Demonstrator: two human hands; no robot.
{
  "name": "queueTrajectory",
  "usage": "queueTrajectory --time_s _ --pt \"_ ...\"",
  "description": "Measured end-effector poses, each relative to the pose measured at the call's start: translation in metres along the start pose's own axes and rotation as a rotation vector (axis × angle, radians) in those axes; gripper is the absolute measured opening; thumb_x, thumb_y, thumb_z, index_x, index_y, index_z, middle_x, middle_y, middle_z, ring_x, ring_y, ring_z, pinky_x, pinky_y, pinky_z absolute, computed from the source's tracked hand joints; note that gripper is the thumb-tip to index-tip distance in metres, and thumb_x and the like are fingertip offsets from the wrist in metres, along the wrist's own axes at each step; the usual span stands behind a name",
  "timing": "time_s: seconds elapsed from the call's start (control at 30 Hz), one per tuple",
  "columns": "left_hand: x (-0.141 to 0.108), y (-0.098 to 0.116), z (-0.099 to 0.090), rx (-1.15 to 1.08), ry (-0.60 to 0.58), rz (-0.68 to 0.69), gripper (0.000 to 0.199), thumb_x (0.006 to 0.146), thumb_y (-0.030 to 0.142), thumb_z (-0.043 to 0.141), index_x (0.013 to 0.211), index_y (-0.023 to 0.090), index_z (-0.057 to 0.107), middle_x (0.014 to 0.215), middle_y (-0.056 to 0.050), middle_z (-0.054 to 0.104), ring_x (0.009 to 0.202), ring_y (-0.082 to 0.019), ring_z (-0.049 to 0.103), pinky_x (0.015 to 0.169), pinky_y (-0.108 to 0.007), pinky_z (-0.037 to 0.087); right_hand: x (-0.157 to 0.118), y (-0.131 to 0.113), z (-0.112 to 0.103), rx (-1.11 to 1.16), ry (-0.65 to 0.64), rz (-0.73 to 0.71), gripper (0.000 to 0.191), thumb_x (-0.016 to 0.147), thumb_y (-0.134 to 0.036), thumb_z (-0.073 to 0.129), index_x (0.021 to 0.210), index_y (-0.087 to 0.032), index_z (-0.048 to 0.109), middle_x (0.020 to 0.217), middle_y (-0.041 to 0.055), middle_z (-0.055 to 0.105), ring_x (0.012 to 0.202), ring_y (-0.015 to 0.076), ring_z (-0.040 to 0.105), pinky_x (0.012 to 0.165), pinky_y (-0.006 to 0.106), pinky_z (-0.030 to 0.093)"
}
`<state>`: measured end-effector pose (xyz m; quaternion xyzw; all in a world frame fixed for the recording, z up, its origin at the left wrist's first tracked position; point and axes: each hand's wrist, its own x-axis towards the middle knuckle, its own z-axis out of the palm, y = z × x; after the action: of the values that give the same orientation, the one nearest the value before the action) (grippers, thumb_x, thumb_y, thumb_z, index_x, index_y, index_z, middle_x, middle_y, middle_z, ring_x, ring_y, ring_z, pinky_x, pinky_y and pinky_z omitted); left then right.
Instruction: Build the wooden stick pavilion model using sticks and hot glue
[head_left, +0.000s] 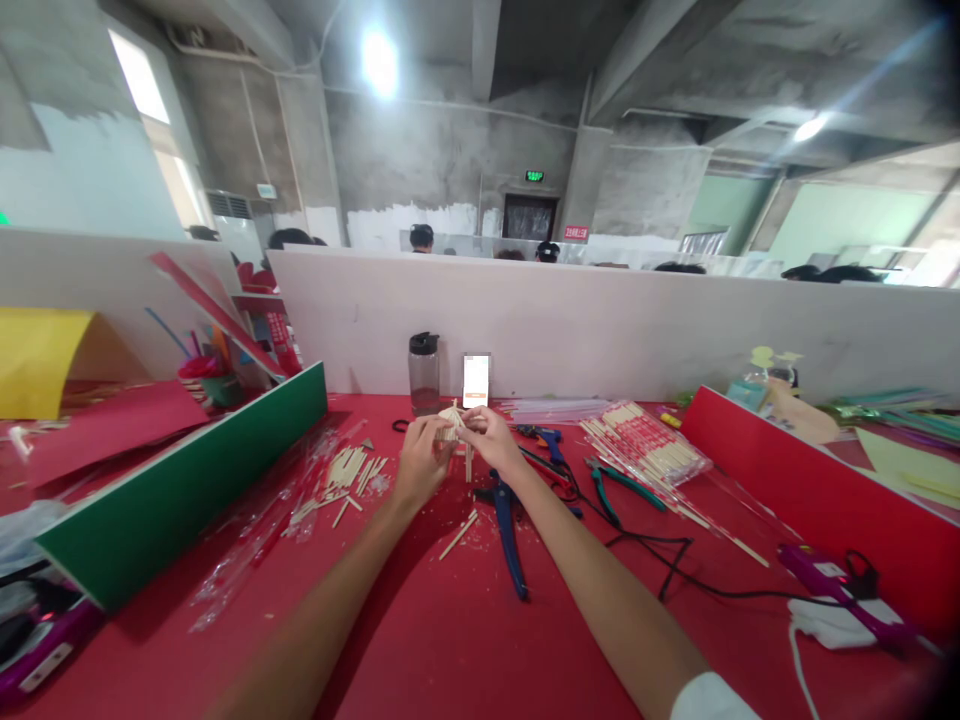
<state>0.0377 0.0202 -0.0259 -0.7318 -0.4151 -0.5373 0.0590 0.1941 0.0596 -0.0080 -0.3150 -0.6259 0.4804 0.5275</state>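
A small model built of pale wooden sticks, with a pointed roof-like top, is held up in front of me. My left hand grips its left side with bent fingers. From the right, my right hand pinches it close to the top; the fingertips partly hide it. Below it a short stick post shows. Blue-handled cutters lie under my right forearm. Cut sticks are heaped left of my left hand, and a few loose sticks lie nearer me.
Behind the hands stand a lit phone and a clear bottle. To the right are a blue glue gun, green-handled pliers, packaged sticks and a black cable. Green and red dividers flank the space.
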Motion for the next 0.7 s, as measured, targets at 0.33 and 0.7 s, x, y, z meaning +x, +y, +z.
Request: queueTrajectory --time_s 0.33,0.7 --pt "-0.0027 -0.0040 0.0015 0.012 -0.007 -0.031 0.017 0.091 0.025 0.059 0.107 0.022 0.059 0.111 -0.009 0.060 0.107 -0.025 0.055 0.096 -0.041 0.048 0.0007 -0.0011 -0.0017 0.022 0.006 0.048 0.035 0.065 -0.039 0.080 0.084 -0.022 0.056 0.073 -0.0004 0.066 0.070 0.0174 0.063 0.060 0.027 0.048" --pt "-0.0011 -0.0002 0.0005 0.016 0.000 -0.009 0.019 0.092 0.027 0.059 0.110 0.022 0.057 0.109 -0.009 0.060 0.105 -0.025 0.056 0.093 -0.041 0.049 -0.0010 -0.0032 0.0012 -0.025 0.009 -0.005 0.033 0.070 -0.043 0.076 0.085 -0.022 0.056 0.074 -0.0001 0.065 0.071 0.0180 0.063 0.069 0.030 0.050"
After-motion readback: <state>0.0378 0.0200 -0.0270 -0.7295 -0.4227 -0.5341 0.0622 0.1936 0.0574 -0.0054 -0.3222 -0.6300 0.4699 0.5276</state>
